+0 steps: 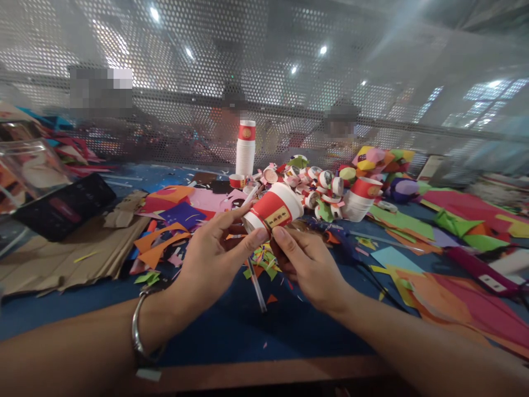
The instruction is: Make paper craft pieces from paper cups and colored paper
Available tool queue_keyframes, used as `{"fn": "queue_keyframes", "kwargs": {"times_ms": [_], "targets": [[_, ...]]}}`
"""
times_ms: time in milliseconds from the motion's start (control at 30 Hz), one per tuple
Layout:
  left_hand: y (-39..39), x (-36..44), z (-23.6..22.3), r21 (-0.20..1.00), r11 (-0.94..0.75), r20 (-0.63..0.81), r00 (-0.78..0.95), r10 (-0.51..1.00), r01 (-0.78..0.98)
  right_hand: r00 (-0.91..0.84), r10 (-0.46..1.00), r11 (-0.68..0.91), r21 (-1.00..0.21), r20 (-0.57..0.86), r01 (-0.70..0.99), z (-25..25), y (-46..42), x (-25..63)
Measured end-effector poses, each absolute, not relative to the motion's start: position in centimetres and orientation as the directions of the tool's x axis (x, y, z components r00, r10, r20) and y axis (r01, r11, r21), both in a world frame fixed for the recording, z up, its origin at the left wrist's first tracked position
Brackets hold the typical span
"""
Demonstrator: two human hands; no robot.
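A red and white paper cup (276,208) with a gold label is held tilted above the table, its white rim toward the upper right. My left hand (223,242) is closed around the base end, thumb along the lower side. With thumb and bent fingers, my right hand (303,259) pinches the cup's lower edge near the label; its fingertips are partly hidden. Behind the cup lies a heap of cut cup pieces (324,187) in red and white. Under the hands are small colored paper scraps (264,259) and a clear stick (257,286).
A tall stack of paper cups (245,151) stands at the back, and a shorter stack (359,201) to the right. Corrugated cardboard (86,248) and a phone (64,207) are at left. Colored paper sheets (454,298) lie right, near a maroon tool (479,270). A perforated screen rises behind.
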State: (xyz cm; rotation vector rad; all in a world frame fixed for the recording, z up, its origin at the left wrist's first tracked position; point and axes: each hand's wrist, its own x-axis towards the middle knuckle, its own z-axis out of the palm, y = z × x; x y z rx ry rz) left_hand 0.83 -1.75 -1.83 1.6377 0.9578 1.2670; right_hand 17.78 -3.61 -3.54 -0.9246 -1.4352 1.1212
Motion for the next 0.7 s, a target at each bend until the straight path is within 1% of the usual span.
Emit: {"fn": "queue_keyframes", "kwargs": {"times_ms": [100,200,400,700], "targets": [[-1.7,0.81,-1.77,0.932,-0.358,0.341,0.188,0.921,0.063,-0.159,0.953,0.254,-0.966,0.257,-0.04,-3.54,-3.62,17.76],[-1.51,0.69,-1.87,0.917,-0.393,0.374,0.193,0.907,0.069,-0.153,0.955,0.25,-0.967,0.253,-0.037,-3.64,-3.68,17.77],[-1.32,0.55,-2.2,0.855,-0.485,0.449,0.205,0.87,0.184,-0.142,0.954,0.266,-0.964,0.264,-0.006,-3.88,-3.66,17.89],[-1.45,0.57,-2.21,0.856,-0.481,0.445,0.2,0.873,0.191,-0.144,0.954,0.267,-0.963,0.261,0.023,-3.91,-3.6,18.02]]}}
